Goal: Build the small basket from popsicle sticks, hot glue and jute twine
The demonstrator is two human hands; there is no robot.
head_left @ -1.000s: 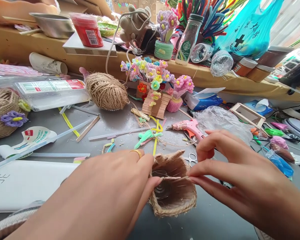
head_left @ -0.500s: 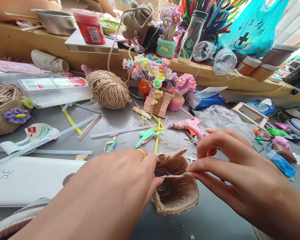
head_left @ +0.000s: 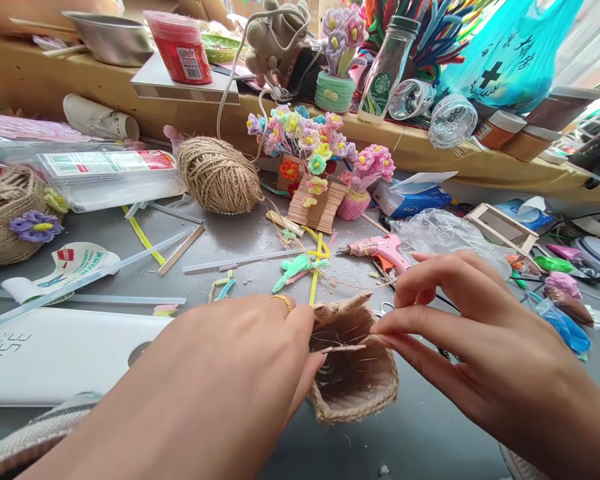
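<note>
A small twine-covered basket (head_left: 387, 387) stands on the grey table, its open mouth facing me. Loose fibres cross the opening. My left hand (head_left: 240, 353), a ring on one finger, is at the basket's left side with thumb and fingers closed on a short, thin piece of jute twine (head_left: 345, 348) that juts over the opening. On the right, my right hand (head_left: 445, 327) pinches thumb and forefinger together just off the twine's free end; anything between the tips is too fine to make out. Small scissors (head_left: 386, 308) lie partly hidden behind the basket.
Behind the hands lie a pink glue gun (head_left: 380, 250), a ball of twine (head_left: 220, 175), yellow and green pipe-cleaner pieces (head_left: 297, 267) and clear glue sticks (head_left: 245, 260). A white power bank (head_left: 70, 357) is at left. Fuzzy flowers (head_left: 310, 140) and a glass bottle (head_left: 386, 73) stand farther back.
The right fingertips have shifted slightly up and left and parted from the twine's end, which they met before. The left hand keeps its grip. The view has shifted slightly.
</note>
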